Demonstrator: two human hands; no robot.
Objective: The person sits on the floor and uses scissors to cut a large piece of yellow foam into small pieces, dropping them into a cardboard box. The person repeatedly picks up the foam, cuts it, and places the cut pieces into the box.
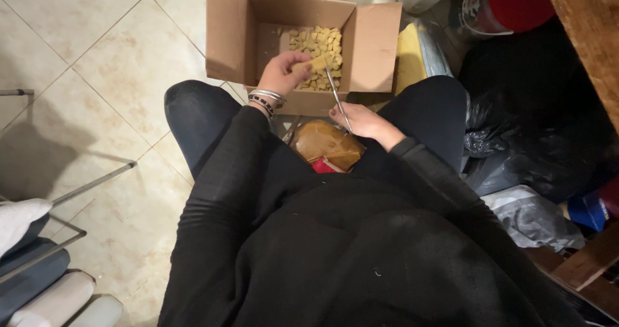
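1. The left hand [282, 71] pinches a yellow piece [317, 62] over the cardboard box [372, 43] of cut pieces [316, 43].
2. The right hand [358, 117] grips a thin knife [335, 92].
3. Probably the dropping step; next needs release inside the box.

open cardboard box [232, 33] on tiled floor [84, 75], part-filled with small yellow cubes [317, 46]. left hand [282, 72], bracelets [265, 99] at wrist, pinches one yellow piece [317, 63] over the box; right hand [361, 119] grips a thin metal knife [335, 93]. brown wrapped block [327, 145] between the knees, black bags [535, 127] at right.
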